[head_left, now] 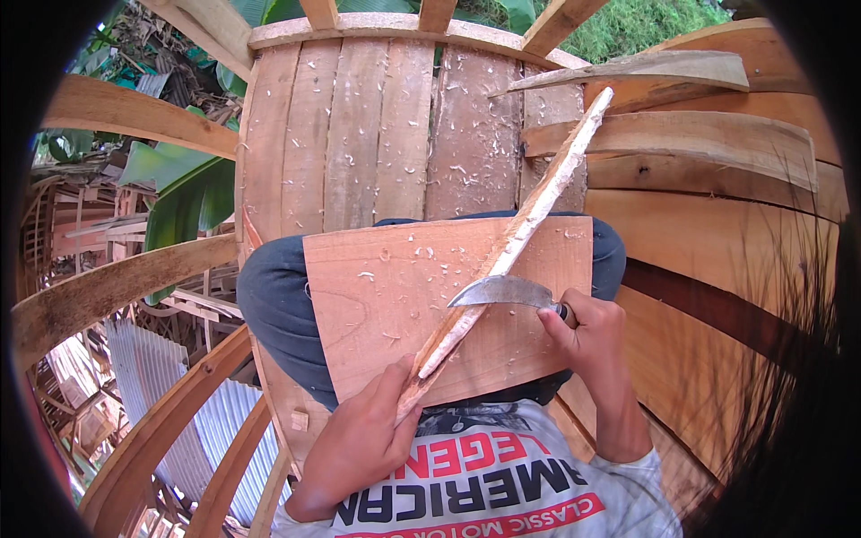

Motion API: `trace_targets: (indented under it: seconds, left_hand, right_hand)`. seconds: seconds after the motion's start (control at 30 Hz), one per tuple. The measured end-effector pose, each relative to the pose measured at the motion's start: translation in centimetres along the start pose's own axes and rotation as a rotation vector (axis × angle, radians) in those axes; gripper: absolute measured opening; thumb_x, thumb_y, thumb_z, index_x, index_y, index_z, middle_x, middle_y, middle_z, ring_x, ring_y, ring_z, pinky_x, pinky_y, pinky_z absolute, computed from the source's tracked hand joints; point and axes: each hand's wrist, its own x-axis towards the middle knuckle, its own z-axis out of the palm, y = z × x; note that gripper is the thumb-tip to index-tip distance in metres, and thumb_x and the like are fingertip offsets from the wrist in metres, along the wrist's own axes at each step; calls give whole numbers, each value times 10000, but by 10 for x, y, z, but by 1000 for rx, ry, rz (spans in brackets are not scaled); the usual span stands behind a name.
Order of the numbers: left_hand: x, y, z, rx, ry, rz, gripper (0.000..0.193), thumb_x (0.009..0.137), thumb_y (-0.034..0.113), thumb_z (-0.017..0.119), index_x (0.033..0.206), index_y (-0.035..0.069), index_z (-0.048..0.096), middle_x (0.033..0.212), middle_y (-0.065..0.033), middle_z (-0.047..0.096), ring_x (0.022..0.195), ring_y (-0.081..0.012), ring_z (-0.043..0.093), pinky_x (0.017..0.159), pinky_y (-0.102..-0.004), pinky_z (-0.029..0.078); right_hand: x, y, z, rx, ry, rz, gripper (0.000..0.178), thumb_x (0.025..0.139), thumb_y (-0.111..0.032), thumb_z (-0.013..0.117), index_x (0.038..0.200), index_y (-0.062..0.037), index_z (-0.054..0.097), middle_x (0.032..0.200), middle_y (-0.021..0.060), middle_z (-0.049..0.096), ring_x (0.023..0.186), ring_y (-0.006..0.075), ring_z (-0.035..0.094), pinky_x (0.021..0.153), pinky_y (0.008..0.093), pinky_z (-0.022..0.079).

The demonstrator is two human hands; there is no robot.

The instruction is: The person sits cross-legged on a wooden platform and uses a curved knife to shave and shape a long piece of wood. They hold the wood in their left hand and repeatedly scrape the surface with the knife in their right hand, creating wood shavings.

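A long, rough wooden strip (544,199), pale on its carved face and brown along the edge, slants from near my body up to the far right. My left hand (370,430) is closed round its near end. In my right hand (585,330) is the dark handle of a curved knife (507,291). The blade lies across the strip, touching or just over it, its tip pointing left. Beneath both is a flat wooden board (359,296) resting across my lap, sprinkled with small shavings.
I sit on a plank platform (305,134) strewn with shavings. Two curved wood pieces (682,134) lie at the far right, beside wide planks (717,242). Wooden slats (134,117) line the left side. Corrugated metal sheets (148,377) and a large green leaf (193,202) show beyond them.
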Motion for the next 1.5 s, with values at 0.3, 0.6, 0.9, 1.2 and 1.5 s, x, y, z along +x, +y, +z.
trace_targets:
  seconds: [0.3,0.6,0.9,1.2,1.5]
  left_hand:
    - [-1,-3,-1,-24,-5,-5,425,862,129,551,1240,-18,424,967,-289,595,881,-446,598,750,-459,477]
    - [-1,2,-9,-31,-31,-56,413,857,119,545,1229,-5,414,886,-300,602,840,-460,600,720,-451,474]
    - [0,9,-7,2,-10,-14,421,856,123,545,1233,-6,411,884,-312,599,830,-475,594,715,-471,470]
    - [-5,-4,-5,-109,-41,-72,411,855,112,542,1227,-7,412,893,-316,593,859,-474,592,735,-456,470]
    - [1,-2,-12,-195,-98,-105,400,857,108,538,1215,-15,410,865,-297,588,840,-459,601,722,-422,466]
  right_hand:
    - [15,26,0,-80,132,112,412,774,-366,708,611,-38,521,512,123,507,470,302,540,445,376,404]
    - [-11,-13,2,74,-89,56,434,776,-399,696,607,-40,521,528,134,512,498,316,549,463,384,414]
    - [3,2,5,-2,38,6,420,757,-384,715,602,-42,524,534,131,521,498,314,559,468,386,425]
    - [27,44,-10,-62,245,297,429,811,-338,687,604,-4,516,519,169,496,468,322,526,451,381,397]
    - [-4,-15,3,76,-66,81,430,773,-382,704,608,-31,518,538,134,528,499,304,565,473,381,424]
